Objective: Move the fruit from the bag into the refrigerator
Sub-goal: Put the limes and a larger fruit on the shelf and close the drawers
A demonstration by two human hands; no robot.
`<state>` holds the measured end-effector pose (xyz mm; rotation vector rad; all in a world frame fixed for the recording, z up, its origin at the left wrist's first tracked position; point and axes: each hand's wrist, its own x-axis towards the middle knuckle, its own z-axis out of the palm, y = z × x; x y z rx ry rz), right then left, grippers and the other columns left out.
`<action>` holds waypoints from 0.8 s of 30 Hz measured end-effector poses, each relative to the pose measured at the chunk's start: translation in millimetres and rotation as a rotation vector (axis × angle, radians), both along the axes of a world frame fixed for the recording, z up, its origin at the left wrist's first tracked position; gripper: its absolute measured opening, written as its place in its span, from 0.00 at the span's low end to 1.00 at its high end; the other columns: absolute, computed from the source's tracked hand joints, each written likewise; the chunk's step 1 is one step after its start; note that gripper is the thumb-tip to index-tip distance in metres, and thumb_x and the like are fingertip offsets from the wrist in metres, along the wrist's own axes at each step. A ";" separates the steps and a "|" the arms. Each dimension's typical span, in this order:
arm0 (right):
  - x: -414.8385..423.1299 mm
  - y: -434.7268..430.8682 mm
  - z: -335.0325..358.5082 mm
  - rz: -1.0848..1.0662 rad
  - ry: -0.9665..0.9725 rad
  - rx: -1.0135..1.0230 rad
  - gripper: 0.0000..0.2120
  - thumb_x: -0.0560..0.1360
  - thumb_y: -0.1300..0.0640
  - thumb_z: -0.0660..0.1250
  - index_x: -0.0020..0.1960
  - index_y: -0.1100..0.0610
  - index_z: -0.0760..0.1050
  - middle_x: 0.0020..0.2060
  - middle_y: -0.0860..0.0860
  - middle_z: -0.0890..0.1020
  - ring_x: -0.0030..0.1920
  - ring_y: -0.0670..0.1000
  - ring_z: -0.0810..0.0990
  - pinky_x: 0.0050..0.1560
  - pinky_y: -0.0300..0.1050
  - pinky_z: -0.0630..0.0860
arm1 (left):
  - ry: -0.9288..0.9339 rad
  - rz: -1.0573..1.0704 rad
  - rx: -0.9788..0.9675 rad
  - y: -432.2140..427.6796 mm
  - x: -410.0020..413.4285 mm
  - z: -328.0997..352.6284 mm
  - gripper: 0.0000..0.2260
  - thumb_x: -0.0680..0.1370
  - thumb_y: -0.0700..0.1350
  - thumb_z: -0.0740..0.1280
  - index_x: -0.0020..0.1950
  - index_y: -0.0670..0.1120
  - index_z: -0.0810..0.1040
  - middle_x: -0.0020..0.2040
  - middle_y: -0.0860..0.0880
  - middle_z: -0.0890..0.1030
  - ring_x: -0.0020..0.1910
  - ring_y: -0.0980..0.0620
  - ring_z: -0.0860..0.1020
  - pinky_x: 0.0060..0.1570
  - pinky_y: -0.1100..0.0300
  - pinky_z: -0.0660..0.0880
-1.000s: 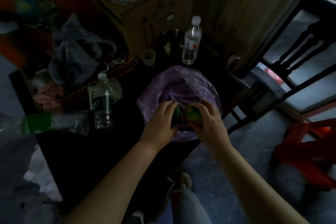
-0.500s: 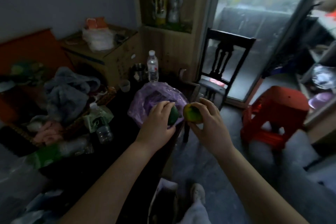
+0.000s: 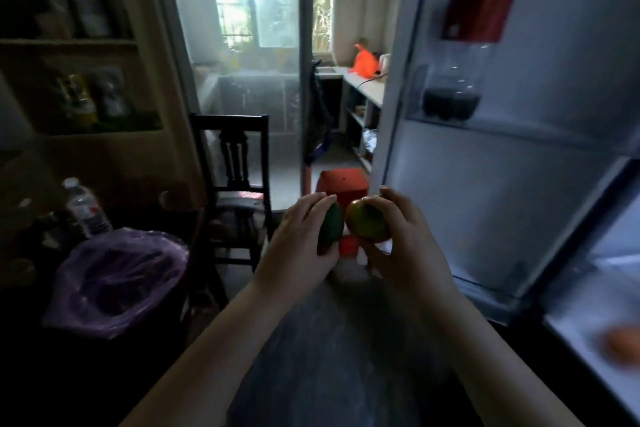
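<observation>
My left hand [image 3: 298,243] grips a dark green fruit [image 3: 330,229], and my right hand [image 3: 405,246] grips a yellow-green fruit [image 3: 367,222] with a reddish blush. Both are held up side by side in mid-air, over the floor. The purple plastic bag [image 3: 114,281] lies open on the dark table at the lower left, well away from my hands. The refrigerator stands open on the right: its door [image 3: 485,184] faces me, and a lit white shelf [image 3: 595,333] at the far right carries a blurred orange fruit [image 3: 623,345].
A dark wooden chair [image 3: 235,177] stands just left of my hands, and a red plastic stool [image 3: 343,184] is behind them. A water bottle [image 3: 86,208] stands on the table. The fridge door shelf holds a large bottle [image 3: 453,80] with dark liquid.
My view has swung right from the table to the open refrigerator. Both hands lifted the fruits out of the purple bag and carried them rightward toward the fridge.
</observation>
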<state>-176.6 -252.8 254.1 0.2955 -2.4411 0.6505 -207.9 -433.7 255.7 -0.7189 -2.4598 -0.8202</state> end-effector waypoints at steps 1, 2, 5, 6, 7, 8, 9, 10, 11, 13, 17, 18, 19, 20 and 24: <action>9.9 17.9 1.9 -0.023 0.003 0.016 0.29 0.69 0.53 0.74 0.66 0.49 0.68 0.69 0.52 0.66 0.67 0.54 0.67 0.59 0.50 0.74 | 0.000 -0.030 -0.001 19.0 4.9 2.0 0.28 0.72 0.45 0.72 0.71 0.46 0.68 0.69 0.48 0.69 0.69 0.50 0.66 0.67 0.59 0.64; 20.3 36.0 3.4 -0.047 -0.003 0.033 0.29 0.68 0.54 0.75 0.66 0.49 0.67 0.69 0.52 0.67 0.66 0.54 0.68 0.58 0.50 0.75 | -0.011 -0.059 -0.001 37.9 9.8 3.3 0.28 0.72 0.46 0.71 0.71 0.47 0.67 0.70 0.49 0.68 0.69 0.51 0.65 0.66 0.60 0.63; 54.9 90.4 10.1 -0.127 -0.008 0.067 0.30 0.68 0.56 0.75 0.67 0.49 0.67 0.69 0.52 0.67 0.67 0.54 0.67 0.59 0.44 0.72 | -0.044 -0.162 -0.005 96.3 25.1 7.4 0.29 0.73 0.45 0.71 0.72 0.49 0.65 0.70 0.51 0.67 0.70 0.53 0.64 0.66 0.64 0.60; 66.8 108.2 12.8 -0.155 0.000 0.074 0.30 0.68 0.56 0.75 0.67 0.49 0.68 0.69 0.52 0.67 0.67 0.54 0.67 0.60 0.43 0.71 | -0.048 -0.201 -0.006 116.2 30.4 8.8 0.29 0.73 0.45 0.71 0.72 0.49 0.65 0.70 0.52 0.67 0.70 0.54 0.64 0.66 0.66 0.59; 78.1 125.7 15.2 -0.185 0.008 0.080 0.30 0.68 0.56 0.75 0.67 0.50 0.68 0.69 0.53 0.68 0.67 0.54 0.68 0.61 0.44 0.71 | -0.049 -0.239 -0.007 135.3 36.2 10.5 0.29 0.73 0.45 0.70 0.72 0.49 0.65 0.70 0.52 0.67 0.69 0.54 0.64 0.65 0.67 0.59; 89.8 142.9 17.3 -0.217 0.013 0.081 0.30 0.68 0.55 0.75 0.66 0.51 0.68 0.68 0.53 0.68 0.67 0.55 0.68 0.61 0.46 0.71 | -0.052 -0.280 -0.007 154.6 42.4 13.0 0.29 0.73 0.45 0.70 0.72 0.49 0.64 0.69 0.52 0.67 0.69 0.55 0.64 0.64 0.68 0.59; 102.5 159.0 19.6 -0.253 0.014 0.079 0.29 0.68 0.55 0.75 0.66 0.51 0.69 0.68 0.54 0.69 0.67 0.55 0.69 0.61 0.46 0.72 | -0.055 -0.323 -0.003 173.3 49.2 15.7 0.28 0.74 0.45 0.69 0.72 0.49 0.64 0.69 0.52 0.66 0.68 0.55 0.64 0.64 0.68 0.60; 115.2 174.6 21.3 -0.288 0.015 0.078 0.28 0.68 0.55 0.75 0.66 0.52 0.69 0.67 0.54 0.69 0.66 0.55 0.69 0.60 0.46 0.72 | -0.059 -0.367 0.005 192.0 55.5 17.8 0.28 0.74 0.45 0.69 0.73 0.49 0.64 0.69 0.53 0.66 0.68 0.56 0.64 0.63 0.68 0.60; 128.1 189.2 23.0 -0.318 0.018 0.076 0.28 0.68 0.55 0.75 0.65 0.52 0.70 0.67 0.53 0.69 0.66 0.55 0.70 0.60 0.46 0.72 | -0.062 -0.406 0.013 210.0 61.9 19.7 0.28 0.74 0.45 0.68 0.73 0.49 0.64 0.69 0.53 0.66 0.68 0.56 0.64 0.63 0.68 0.60; 153.5 216.8 24.9 -0.370 0.020 0.065 0.27 0.69 0.56 0.75 0.65 0.52 0.70 0.67 0.52 0.69 0.66 0.54 0.69 0.60 0.44 0.72 | -0.068 -0.476 0.035 244.1 74.3 21.6 0.28 0.74 0.45 0.68 0.73 0.50 0.65 0.69 0.54 0.66 0.69 0.57 0.63 0.64 0.69 0.59; 205.5 264.3 26.2 -0.510 0.044 0.053 0.26 0.68 0.57 0.75 0.64 0.52 0.71 0.66 0.52 0.70 0.65 0.52 0.69 0.63 0.41 0.67 | -0.100 -0.633 0.067 305.7 103.1 24.1 0.27 0.73 0.43 0.68 0.72 0.51 0.66 0.69 0.57 0.65 0.67 0.59 0.65 0.63 0.66 0.63; 219.1 274.6 26.1 -0.545 0.047 0.045 0.26 0.68 0.57 0.75 0.64 0.52 0.71 0.66 0.52 0.70 0.65 0.53 0.69 0.63 0.42 0.67 | -0.105 -0.668 0.074 320.6 111.7 25.2 0.27 0.73 0.43 0.68 0.71 0.51 0.67 0.68 0.56 0.66 0.66 0.58 0.66 0.62 0.67 0.63; 232.7 283.8 26.1 -0.574 0.053 0.036 0.26 0.68 0.58 0.75 0.63 0.52 0.71 0.66 0.52 0.70 0.66 0.53 0.69 0.64 0.42 0.67 | -0.102 -0.704 0.077 335.1 120.4 26.2 0.27 0.72 0.42 0.68 0.70 0.50 0.68 0.68 0.55 0.67 0.66 0.58 0.66 0.62 0.67 0.62; 245.8 292.4 26.4 -0.601 0.058 0.029 0.26 0.68 0.58 0.75 0.63 0.53 0.71 0.65 0.53 0.70 0.66 0.53 0.69 0.64 0.42 0.67 | -0.097 -0.742 0.077 349.3 129.2 27.1 0.27 0.71 0.42 0.68 0.70 0.49 0.69 0.67 0.54 0.68 0.66 0.56 0.67 0.63 0.66 0.62; 295.7 319.6 29.5 -0.720 0.054 0.025 0.25 0.69 0.57 0.74 0.64 0.51 0.70 0.66 0.52 0.70 0.68 0.51 0.67 0.65 0.40 0.65 | -0.080 -0.898 0.070 401.4 165.2 27.4 0.28 0.69 0.45 0.66 0.70 0.47 0.69 0.66 0.51 0.70 0.67 0.53 0.68 0.67 0.62 0.62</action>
